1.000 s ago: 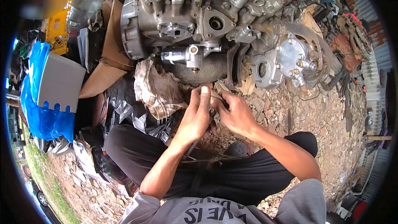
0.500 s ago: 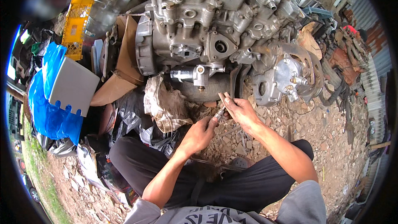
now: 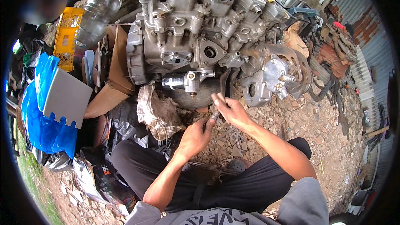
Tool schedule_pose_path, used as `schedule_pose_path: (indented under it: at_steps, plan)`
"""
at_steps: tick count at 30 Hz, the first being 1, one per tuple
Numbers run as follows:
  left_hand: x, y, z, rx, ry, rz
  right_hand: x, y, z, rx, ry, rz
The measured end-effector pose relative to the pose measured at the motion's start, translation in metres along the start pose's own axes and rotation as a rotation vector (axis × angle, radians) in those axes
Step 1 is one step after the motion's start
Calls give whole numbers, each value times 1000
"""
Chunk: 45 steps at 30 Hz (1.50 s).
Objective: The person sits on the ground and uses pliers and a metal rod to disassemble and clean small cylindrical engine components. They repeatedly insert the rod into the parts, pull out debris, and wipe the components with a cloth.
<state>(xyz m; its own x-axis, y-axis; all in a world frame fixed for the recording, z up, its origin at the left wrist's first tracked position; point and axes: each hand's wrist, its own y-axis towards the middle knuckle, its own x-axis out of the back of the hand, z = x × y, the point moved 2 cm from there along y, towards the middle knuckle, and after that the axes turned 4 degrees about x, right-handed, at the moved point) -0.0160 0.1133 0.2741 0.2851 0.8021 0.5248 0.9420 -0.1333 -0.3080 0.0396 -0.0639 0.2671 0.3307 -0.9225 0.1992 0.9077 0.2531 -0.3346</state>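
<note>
My left hand is closed, its thumb and fingers around a small silvery metal cylinder that looks like a socket tool. Just beyond it, my right hand is curled close to the cylinder's far end, its fingertips somewhat blurred. What those fingers grip, if anything, is hidden. Both hands are over the rubble between my crossed legs and a large grey metal engine. Low on the engine's near side is a black and silver filter housing with a brass fitting underneath.
A tyre lies below the engine, with a dirty cloth sack at left. Further left are cardboard, a yellow crate and a blue plastic bag. A round metal pump cover is at right.
The view has shifted, so the engine and surroundings sit further left. My hands stay close together around the metal cylinder, and the right fingers have moved slightly.
</note>
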Motion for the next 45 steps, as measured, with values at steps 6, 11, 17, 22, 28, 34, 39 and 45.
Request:
schedule_pose_path:
  at_steps: [6, 11, 17, 22, 28, 34, 39, 45]
  plan:
    - [4, -3, -3, -35, 88, -20, -6, 5, 0, 163, -216, -119]
    - [3, 3, -10, -23, 54, 57, -3, 19, -28, 402, -420, -377]
    - [13, -3, -21, -76, 67, 4, 3, 18, -25, 272, -362, -332]
    - [14, -8, -29, -55, 26, 36, 17, 7, -3, 217, 193, -277]
    - [17, -3, -22, -28, -53, -16, 16, -5, -2, 219, -210, -194]
    - [23, -1, -13, 22, -98, -19, 22, -2, 1, 344, -67, -287]
    - [25, -1, -9, 111, -305, 60, 7, -17, 17, 340, -425, -158]
    - [24, -5, -8, 126, -491, 53, 1, -26, 20, 535, -582, -158]
